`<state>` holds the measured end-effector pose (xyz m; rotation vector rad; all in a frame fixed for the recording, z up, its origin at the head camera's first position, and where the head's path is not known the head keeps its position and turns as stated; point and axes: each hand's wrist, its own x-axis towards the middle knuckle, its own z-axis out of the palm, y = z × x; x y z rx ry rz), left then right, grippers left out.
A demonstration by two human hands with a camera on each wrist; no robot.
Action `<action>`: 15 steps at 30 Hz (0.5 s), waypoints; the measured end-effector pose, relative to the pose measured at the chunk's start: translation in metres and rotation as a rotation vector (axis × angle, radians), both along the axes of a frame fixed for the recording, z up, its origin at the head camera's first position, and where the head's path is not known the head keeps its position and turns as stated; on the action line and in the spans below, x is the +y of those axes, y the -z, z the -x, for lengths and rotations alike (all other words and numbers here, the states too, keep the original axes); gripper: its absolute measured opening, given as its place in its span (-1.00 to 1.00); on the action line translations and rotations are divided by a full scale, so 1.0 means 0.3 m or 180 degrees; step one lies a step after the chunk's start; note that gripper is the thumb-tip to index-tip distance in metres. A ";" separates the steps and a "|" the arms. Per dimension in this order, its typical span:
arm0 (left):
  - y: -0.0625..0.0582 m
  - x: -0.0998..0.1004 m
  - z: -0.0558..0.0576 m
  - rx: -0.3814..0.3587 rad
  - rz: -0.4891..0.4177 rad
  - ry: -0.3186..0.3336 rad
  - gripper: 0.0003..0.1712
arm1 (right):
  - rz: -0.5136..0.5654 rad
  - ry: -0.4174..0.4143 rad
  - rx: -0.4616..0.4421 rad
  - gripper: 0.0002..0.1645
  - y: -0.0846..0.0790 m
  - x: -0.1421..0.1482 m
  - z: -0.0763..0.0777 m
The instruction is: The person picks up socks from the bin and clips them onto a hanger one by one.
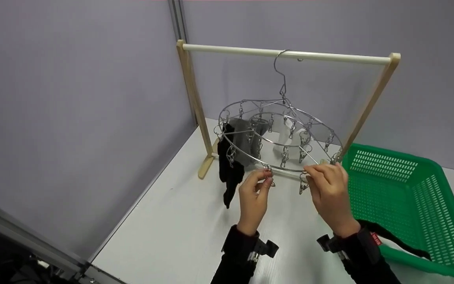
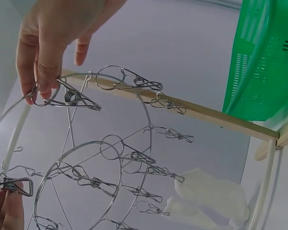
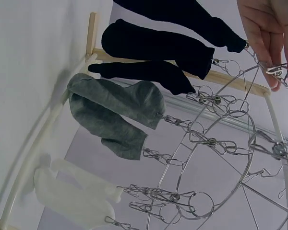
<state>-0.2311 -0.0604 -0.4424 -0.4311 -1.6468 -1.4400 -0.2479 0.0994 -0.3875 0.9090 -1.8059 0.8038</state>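
A round wire sock hanger [image 1: 246, 154] with many metal clips hangs by its hook from a rack's rail. At its near edge my left hand [image 1: 254, 197] pinches a wire clip [image 2: 14, 186] between thumb and fingers. My right hand [image 1: 329, 193] grips the hanger's rim farther right, beside a dangling clip [image 1: 303, 185]. Black socks [image 3: 158, 50] hang from clips on the left side, close to my left hand in the right wrist view. Beyond them hang grey socks [image 3: 120, 103] and white socks [image 3: 77, 196]. Fingertips of my right hand barely show at that view's right edge.
The rack has wooden legs [image 1: 195, 94] and a white rail [image 1: 231, 49]. On the right stands a green perforated basket [image 1: 440, 169], with a long black strip [image 1: 400, 242] and a white piece with a red label near its front rim. Walls rise behind and left.
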 end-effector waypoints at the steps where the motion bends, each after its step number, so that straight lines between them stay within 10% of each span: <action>1: -0.030 -0.001 -0.028 -0.0097 0.0037 -0.0033 -0.88 | -0.0018 -0.0024 -0.0012 -0.78 0.000 -0.001 0.000; 6: 0.240 -0.037 0.139 -0.0094 0.0162 -0.0244 -0.89 | -0.0150 -0.0264 -0.0066 -0.73 -0.003 0.026 0.015; 13: 0.181 -0.042 0.099 -0.0060 0.0113 -0.0144 -0.80 | -0.0500 -0.0300 -0.0108 -0.62 -0.018 0.151 0.044; 15: 0.268 -0.049 0.159 -0.0067 0.0052 -0.0092 -0.76 | -0.0579 -0.0252 -0.0146 -0.64 0.002 0.211 0.067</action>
